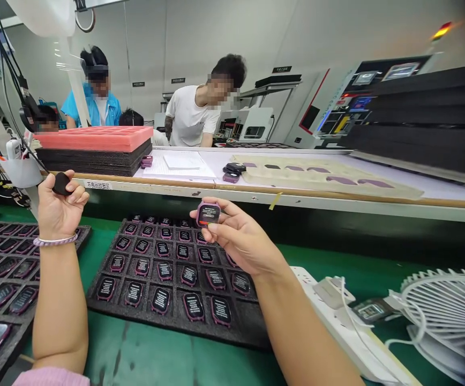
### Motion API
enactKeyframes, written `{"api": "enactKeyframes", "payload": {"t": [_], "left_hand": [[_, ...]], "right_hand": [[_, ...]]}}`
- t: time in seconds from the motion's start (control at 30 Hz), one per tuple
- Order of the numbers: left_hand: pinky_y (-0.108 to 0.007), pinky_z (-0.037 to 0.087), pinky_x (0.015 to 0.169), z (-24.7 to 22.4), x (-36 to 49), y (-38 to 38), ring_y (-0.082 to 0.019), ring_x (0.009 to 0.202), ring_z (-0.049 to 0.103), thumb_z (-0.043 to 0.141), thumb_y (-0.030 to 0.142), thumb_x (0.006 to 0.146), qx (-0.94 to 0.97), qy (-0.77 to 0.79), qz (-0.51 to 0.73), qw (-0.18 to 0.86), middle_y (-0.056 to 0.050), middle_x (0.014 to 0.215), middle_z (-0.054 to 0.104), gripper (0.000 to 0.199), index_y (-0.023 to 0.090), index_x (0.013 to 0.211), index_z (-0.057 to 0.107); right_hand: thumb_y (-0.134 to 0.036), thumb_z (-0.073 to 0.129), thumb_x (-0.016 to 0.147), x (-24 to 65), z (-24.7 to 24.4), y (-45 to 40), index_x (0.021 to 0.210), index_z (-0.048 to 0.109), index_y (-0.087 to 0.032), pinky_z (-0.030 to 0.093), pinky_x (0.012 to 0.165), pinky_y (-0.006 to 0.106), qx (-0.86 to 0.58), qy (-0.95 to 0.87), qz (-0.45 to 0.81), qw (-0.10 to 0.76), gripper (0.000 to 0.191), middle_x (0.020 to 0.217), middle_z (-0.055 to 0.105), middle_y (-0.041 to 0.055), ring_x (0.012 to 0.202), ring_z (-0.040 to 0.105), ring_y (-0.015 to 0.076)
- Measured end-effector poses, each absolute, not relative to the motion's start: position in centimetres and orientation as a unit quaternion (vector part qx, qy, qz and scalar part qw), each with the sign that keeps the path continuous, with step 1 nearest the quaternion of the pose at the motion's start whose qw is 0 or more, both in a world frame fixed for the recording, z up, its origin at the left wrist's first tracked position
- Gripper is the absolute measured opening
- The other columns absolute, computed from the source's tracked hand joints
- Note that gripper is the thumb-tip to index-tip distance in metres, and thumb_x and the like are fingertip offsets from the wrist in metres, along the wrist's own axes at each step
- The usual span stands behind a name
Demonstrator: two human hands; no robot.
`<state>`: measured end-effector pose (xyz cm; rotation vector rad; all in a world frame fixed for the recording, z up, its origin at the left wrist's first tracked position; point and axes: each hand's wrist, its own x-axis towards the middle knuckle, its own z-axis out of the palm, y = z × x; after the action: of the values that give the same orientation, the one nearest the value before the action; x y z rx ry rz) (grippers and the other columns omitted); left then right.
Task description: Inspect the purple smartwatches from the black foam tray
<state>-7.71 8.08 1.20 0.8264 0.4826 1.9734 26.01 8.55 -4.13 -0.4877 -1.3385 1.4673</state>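
My right hand pinches a smartwatch body with a purple frame, its screen lit with small text and an orange strip. It is held above the back of a black foam tray. In my raised left hand, the fingers are closed around a dark rounded object; its kind does not show. Rows of similar watch bodies lie screen up in the tray, most showing white text. One pocket at the front right of the tray holds no watch.
At left, a second foam tray holds more watches with darker screens. A power strip and a white fan stand at right. The raised shelf bears foam stacks, papers and a pale mat. Two people are behind it.
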Motion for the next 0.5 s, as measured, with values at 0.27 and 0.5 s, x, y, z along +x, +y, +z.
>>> {"api": "enactKeyframes", "payload": {"t": [0.27,0.5], "left_hand": [[-0.017,0.031,0.044,1.81,-7.23,7.61,-0.005,0.043,0.029,0.016,0.036,0.101,0.342,0.209,0.807,0.434,0.004,0.059,0.035,0.050,0.011,0.083,0.055],[-0.017,0.033,0.045,1.71,-7.30,7.72,-0.006,0.043,0.030,0.020,0.036,0.101,0.342,0.203,0.810,0.431,0.004,0.059,0.038,0.046,0.011,0.086,0.056]], "right_hand": [[-0.023,0.085,0.071,25.93,-4.14,8.59,0.115,0.059,-0.019,0.041,0.054,0.020,-0.226,-0.559,0.588,0.539,0.052,0.098,0.072,0.0103,0.059,0.048,0.0085],[-0.032,0.088,0.069,25.81,-3.84,8.71,0.107,0.057,-0.019,0.033,0.051,0.022,-0.258,-0.543,0.576,0.554,0.051,0.089,0.071,0.0078,0.053,0.043,0.0083]]}}
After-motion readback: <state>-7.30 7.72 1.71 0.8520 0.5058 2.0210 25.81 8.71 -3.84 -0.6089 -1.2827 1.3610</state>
